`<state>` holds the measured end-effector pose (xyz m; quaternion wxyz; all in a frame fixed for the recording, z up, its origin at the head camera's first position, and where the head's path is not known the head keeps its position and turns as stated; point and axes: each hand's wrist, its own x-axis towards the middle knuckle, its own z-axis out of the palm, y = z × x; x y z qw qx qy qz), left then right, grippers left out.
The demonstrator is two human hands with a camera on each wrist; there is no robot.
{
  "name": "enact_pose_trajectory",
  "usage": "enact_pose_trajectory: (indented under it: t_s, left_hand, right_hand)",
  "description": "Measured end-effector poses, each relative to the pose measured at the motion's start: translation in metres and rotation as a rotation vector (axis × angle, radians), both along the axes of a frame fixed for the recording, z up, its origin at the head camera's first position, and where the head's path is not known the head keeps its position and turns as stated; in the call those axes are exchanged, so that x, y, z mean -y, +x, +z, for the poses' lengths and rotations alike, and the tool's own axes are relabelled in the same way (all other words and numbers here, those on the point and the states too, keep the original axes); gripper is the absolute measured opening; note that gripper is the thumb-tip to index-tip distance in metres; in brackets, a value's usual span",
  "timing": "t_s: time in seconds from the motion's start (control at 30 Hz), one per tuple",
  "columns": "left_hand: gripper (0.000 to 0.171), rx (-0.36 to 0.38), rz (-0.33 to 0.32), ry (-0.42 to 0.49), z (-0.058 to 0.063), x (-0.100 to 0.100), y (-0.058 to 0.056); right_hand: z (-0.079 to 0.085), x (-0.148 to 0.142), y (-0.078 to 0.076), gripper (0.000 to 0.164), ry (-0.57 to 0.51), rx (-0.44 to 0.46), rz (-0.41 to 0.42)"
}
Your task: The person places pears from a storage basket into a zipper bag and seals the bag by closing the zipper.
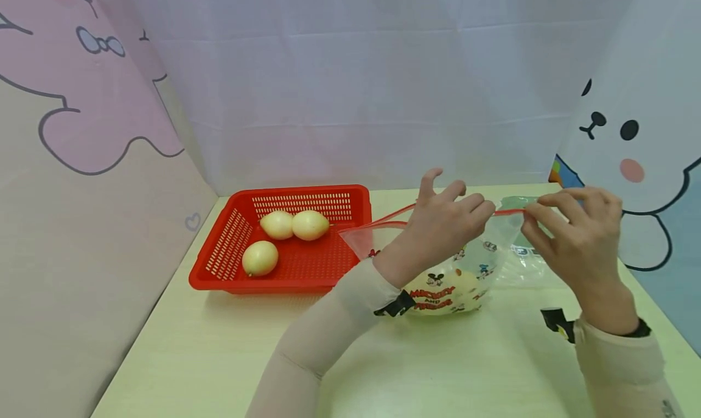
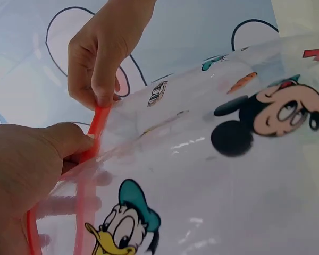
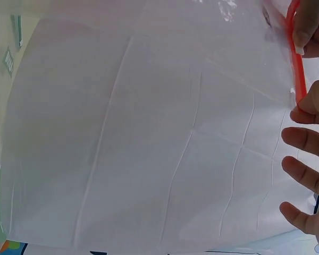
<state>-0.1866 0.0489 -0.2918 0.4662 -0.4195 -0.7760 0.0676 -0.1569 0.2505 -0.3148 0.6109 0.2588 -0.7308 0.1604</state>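
Observation:
A clear zip bag [image 1: 462, 299] with cartoon prints and a red zip strip [image 1: 509, 212] stands on the table, pale yellow rounded shapes showing through its lower part. My left hand [image 1: 440, 226] pinches the strip near the middle of the bag's top. At the right end, my right hand [image 1: 580, 241] pinches the same strip between thumb and finger. To the left of my left hand the two red edges stand apart. Close up in the left wrist view, the strip [image 2: 97, 127] runs between both hands; the right wrist view shows the bag's clear plastic [image 3: 149, 133].
Left of the bag is a red slotted basket [image 1: 285, 283] holding three pale yellow, onion-like rounds [image 1: 260, 258]. Another clear plastic bag [image 1: 528, 269] with green on it lies behind my right hand. A white cloth [image 1: 383, 101] hangs along the table's back edge.

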Motion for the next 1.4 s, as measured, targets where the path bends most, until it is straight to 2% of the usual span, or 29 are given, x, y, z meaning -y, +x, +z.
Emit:
enact_pose_trajectory:
  t_s: [0.23,0.4,0.63,0.8,1.4]
  left_hand:
    - [0.024,0.007,-0.006,-0.022,-0.003,0.018,-0.002]
    - [0.023,-0.030,-0.011,-0.031,-0.008,0.030,-0.005]
    - [0.014,-0.069,-0.039,0.010,-0.016,0.048,-0.012]
    - [0.009,-0.063,-0.047,0.029,-0.020,0.063,-0.015]
    - [0.003,-0.086,-0.014,0.050,-0.027,0.112,-0.016]
  right_hand:
    - [0.000,0.000,0.000,0.037,-0.006,0.016,0.011]
    - [0.000,0.000,0.000,0.036,-0.007,0.020,0.016]
    - [0.000,-0.001,0.000,0.035,-0.028,0.013,0.015]
    - [0.001,-0.004,0.002,0.038,-0.029,0.016,0.000]
    - [-0.002,-0.012,0.003,0.038,-0.006,0.039,-0.006]
